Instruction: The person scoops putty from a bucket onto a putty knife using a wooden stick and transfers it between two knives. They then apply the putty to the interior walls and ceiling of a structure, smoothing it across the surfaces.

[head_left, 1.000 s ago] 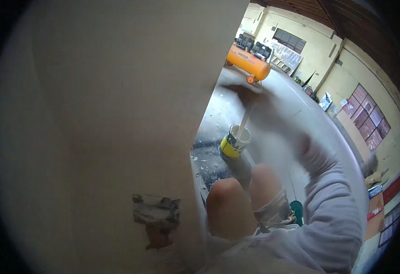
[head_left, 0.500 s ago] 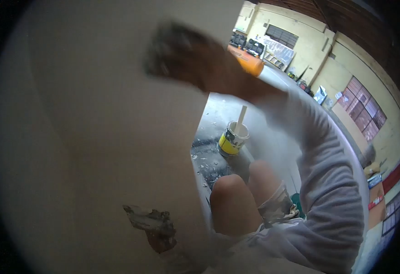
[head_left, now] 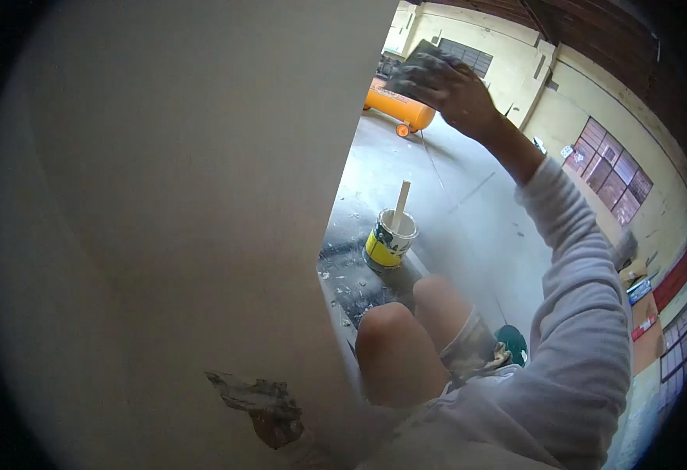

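Observation:
A large pale panel fills the left and middle of the head view. My right hand, its fingers smeared grey, is raised beside the panel's right edge. It is closed on a dark flat pad, mostly covered by the fingers. Low in front of the panel, my left hand is in shadow, closed around a grey-smeared flat piece. I cannot make out exactly what that piece is.
A yellow-labelled paint can with a pale stick upright in it stands on a dark, spattered surface. My bent knees are below it. Farther back are an orange wheeled tank and a green round object.
My right hand has moved right, from in front of the panel to beyond its edge. My left hand has shifted slightly lower in view, and the camera view has turned a little.

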The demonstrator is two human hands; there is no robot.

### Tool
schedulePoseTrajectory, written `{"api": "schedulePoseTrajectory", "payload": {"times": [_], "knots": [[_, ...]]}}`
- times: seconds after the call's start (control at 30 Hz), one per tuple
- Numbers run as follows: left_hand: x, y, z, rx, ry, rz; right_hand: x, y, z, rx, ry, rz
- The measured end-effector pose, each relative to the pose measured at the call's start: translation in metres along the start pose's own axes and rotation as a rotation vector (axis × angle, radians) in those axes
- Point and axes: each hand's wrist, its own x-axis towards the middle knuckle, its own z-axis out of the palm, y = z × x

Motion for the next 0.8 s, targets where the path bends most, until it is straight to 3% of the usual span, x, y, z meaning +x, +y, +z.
{"api": "schedulePoseTrajectory", "payload": {"times": [0.07, 0.17, 0.27, 0.33, 0.37, 0.43, 0.47, 0.5, 0.53, 0.57, 0.67, 0.7, 0.73, 0.77, 0.8], "knots": [[0.019, 0.035, 0.008, -0.008, 0.076, -0.074, -0.009, 0.008, -0.002, -0.059, -0.060, 0.097], [0.022, 0.029, 0.009, -0.146, 0.052, -0.299, 0.048, 0.023, -0.029, -0.236, 0.210, -0.042], [0.025, 0.031, 0.006, -0.200, 0.042, -0.389, 0.105, 0.020, -0.049, -0.028, 0.270, -0.075], [0.028, 0.034, 0.004, -0.217, 0.038, -0.419, 0.125, 0.015, -0.057, -0.057, -0.616, 0.234], [0.029, 0.036, 0.002, -0.221, 0.033, -0.426, 0.114, 0.015, -0.047, -0.044, -0.624, 0.234], [0.030, 0.039, -0.003, -0.218, 0.030, -0.445, 0.079, 0.013, -0.015, -0.008, 0.231, 0.007], [0.028, 0.040, -0.005, -0.215, 0.023, -0.452, 0.066, 0.006, -0.005, 0.106, 0.343, -0.001], [0.027, 0.041, -0.007, -0.214, 0.028, -0.460, 0.048, -0.007, -0.006, -0.016, 0.358, -0.003], [0.028, 0.041, -0.008, -0.206, 0.028, -0.461, 0.018, -0.023, 0.022, -0.335, 0.073, 0.024], [0.030, 0.041, -0.009, -0.201, 0.032, -0.459, -0.008, -0.041, 0.034, -0.016, 0.038, 0.094], [0.032, 0.042, -0.013, -0.154, 0.031, -0.495, -0.093, -0.073, 0.058, 0.343, -0.133, 0.125], [0.033, 0.045, -0.016, -0.133, 0.022, -0.516, -0.130, -0.081, 0.077, 0.584, -0.248, 0.314], [0.037, 0.047, -0.017, -0.119, 0.023, -0.535, -0.151, -0.085, 0.076, 0.616, -0.444, 0.472], [0.039, 0.050, -0.016, -0.106, 0.018, -0.558, -0.186, -0.087, 0.101, 0.806, -0.201, 0.458], [0.042, 0.054, -0.016, -0.097, 0.014, -0.576, -0.211, -0.092, 0.110, 0.946, -0.283, 0.636]]}}
